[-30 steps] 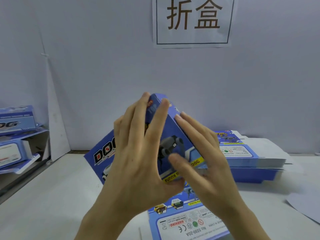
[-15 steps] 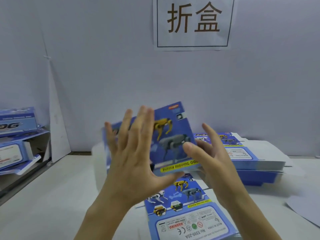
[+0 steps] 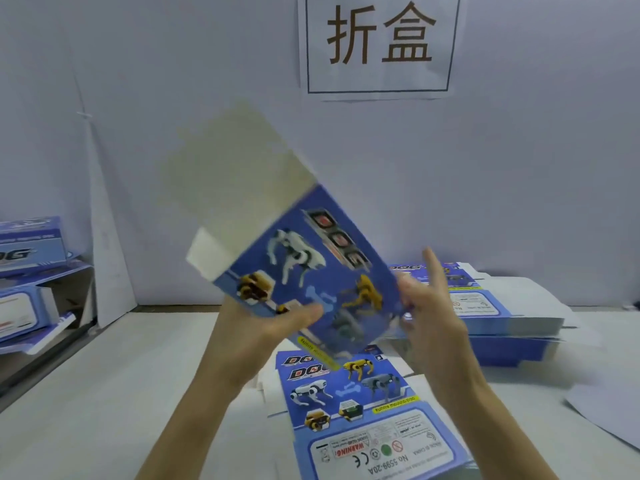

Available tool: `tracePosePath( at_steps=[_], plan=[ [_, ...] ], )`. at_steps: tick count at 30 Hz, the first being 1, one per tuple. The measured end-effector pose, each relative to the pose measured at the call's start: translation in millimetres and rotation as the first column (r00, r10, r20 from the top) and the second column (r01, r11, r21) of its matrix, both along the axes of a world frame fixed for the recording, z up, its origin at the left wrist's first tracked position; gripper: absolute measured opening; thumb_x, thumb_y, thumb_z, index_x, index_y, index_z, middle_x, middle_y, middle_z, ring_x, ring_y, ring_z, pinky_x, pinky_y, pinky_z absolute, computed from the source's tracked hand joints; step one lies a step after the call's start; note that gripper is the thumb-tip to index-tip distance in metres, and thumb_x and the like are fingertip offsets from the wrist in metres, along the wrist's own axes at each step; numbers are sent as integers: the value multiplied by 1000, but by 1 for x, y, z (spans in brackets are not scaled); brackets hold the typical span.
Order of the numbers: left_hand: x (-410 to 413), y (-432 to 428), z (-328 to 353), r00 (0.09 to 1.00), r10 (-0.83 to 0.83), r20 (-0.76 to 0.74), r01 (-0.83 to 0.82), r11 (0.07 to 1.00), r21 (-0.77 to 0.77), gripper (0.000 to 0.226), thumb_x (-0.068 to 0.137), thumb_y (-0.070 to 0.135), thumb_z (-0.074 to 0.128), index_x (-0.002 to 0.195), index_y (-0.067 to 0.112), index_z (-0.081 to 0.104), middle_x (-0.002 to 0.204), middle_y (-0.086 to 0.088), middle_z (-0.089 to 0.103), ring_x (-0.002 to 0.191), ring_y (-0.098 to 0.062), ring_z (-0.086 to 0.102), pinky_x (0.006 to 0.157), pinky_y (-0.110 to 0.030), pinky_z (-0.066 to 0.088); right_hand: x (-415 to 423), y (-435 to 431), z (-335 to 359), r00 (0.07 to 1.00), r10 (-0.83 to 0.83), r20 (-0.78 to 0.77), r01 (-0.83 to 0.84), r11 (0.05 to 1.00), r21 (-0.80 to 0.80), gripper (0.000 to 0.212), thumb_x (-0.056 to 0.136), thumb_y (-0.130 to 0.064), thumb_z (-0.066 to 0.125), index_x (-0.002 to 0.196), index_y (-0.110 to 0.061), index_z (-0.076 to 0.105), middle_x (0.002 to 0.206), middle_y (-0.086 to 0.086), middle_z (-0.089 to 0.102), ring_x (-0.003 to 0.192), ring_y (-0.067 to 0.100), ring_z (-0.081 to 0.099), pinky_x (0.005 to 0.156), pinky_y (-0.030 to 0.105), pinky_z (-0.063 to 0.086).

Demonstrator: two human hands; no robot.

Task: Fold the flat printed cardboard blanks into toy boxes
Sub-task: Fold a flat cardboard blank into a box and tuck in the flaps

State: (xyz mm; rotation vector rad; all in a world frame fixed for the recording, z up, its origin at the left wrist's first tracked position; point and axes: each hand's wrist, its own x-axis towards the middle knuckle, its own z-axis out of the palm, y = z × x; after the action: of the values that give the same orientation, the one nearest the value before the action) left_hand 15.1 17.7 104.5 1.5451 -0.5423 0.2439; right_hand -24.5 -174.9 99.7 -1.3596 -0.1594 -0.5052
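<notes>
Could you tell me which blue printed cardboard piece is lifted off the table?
The tilted box in the left hand, its plain flaps raised; the flat blank below it and the stack at right lie on the table.

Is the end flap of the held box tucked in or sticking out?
Sticking out. The box, gripped by the left hand, is tilted, and its plain unprinted flap extends straight beyond the printed panel.

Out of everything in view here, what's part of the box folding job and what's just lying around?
Part of the job: half-folded box gripped by the left hand; right hand open beside it; flat blank in front; stack of blanks at right; blue boxes at left.
Lying about: wall sign; white sheet at right; white card leaning at left.
</notes>
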Motion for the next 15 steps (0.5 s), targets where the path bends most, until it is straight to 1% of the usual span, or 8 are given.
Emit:
tracePosePath(
  at_steps=[1,2,3,6,9,11,13,15],
  plan=[
    [3,3,-2,999,-23,33,20,996,88,28,56,22,85,76,36,71,76,16,73,72,-1,70,57,-8,48,1,-8,1,999,-45,11,44,999,6,102,48,-56,62,144,-35,36,115,-21,60,119,5,55,105,35,36],
    [5,6,-4,998,-54,40,45,982,184,34,55,16,88,68,41,69,67,20,69,64,2,68,53,-7,46,0,-14,2,997,-78,26,78,997,9,99,49,-59,59,142,-31,42,112,-30,61,118,0,54,107,34,34],
    [8,8,-8,995,-95,11,90,964,250,45,53,13,92,69,46,67,66,20,68,63,1,67,53,-9,48,0,-18,3,994,-102,33,102,995,4,94,50,-61,58,140,-32,46,113,-34,60,118,-3,52,107,32,33],
    [15,5,-24,989,-107,-101,136,928,346,65,52,23,93,97,56,59,101,10,66,88,-10,69,66,-19,54,2,-18,0,995,-98,0,98,992,-77,72,63,-65,57,130,-41,51,131,-21,56,124,4,51,107,35,37],
    [24,6,-35,988,-82,-132,126,920,371,58,61,23,89,98,54,57,98,10,68,85,-13,69,63,-14,52,6,-12,-6,998,-46,-43,39,989,-144,44,82,-59,58,122,-39,57,124,-10,64,118,13,59,104,41,43],
    [28,10,-38,975,-130,-180,191,905,379,55,67,17,86,100,51,57,94,17,71,82,-9,70,59,-10,50,10,-11,-7,998,-44,-52,38,991,-129,43,81,-56,60,117,-32,61,116,-9,68,113,12,61,104,44,44],
    [28,12,-39,964,-159,-211,233,890,393,57,71,17,85,104,52,54,97,23,71,85,1,68,60,-9,50,13,-10,-9,998,-38,-60,30,990,-136,48,78,-56,65,117,-29,59,120,-5,66,115,15,60,105,46,42],
    [29,11,-40,961,-173,-218,250,881,402,59,71,16,84,107,50,53,100,26,69,90,5,67,61,-8,50,18,-12,-13,998,-48,-33,43,990,-138,42,82,-48,60,122,-38,53,128,-2,61,116,15,60,104,42,45]
  ],
)
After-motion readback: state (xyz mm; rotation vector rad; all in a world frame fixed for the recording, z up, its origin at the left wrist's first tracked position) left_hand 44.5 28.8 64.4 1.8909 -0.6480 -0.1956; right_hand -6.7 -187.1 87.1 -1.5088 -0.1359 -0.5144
